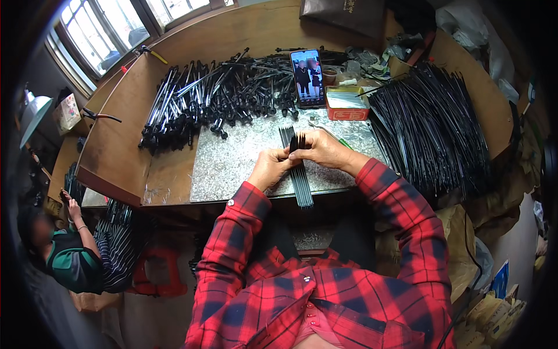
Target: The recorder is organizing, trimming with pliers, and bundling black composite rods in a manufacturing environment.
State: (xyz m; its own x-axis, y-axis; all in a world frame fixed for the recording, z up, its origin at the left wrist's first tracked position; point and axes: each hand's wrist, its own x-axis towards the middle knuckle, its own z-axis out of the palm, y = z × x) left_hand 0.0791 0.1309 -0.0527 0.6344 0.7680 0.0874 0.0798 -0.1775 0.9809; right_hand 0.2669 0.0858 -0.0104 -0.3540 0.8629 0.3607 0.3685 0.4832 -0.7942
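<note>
A flat row of thin dark metal rods [301,189], much like umbrella ribs, lies across the metal-topped bench with its near end past the front edge. My left hand [269,167] is closed on the row from the left side. From the right, my right hand [323,150] pinches several dark upright pieces [297,141] standing up from the row; the fingers hide where they join it. Both hands meet at the middle of the rods. Just beyond my right hand lies a tool with a green handle [344,143], partly covered by that hand.
Black-and-silver umbrella-like frames [224,90] are heaped at the back left. A lit phone [307,78] leans beside a red box [347,113] of thin metal pieces. Long black rods [430,125] pile up at the right. Wooden side walls [110,136] border the bench. Another person [75,256] sits at far left.
</note>
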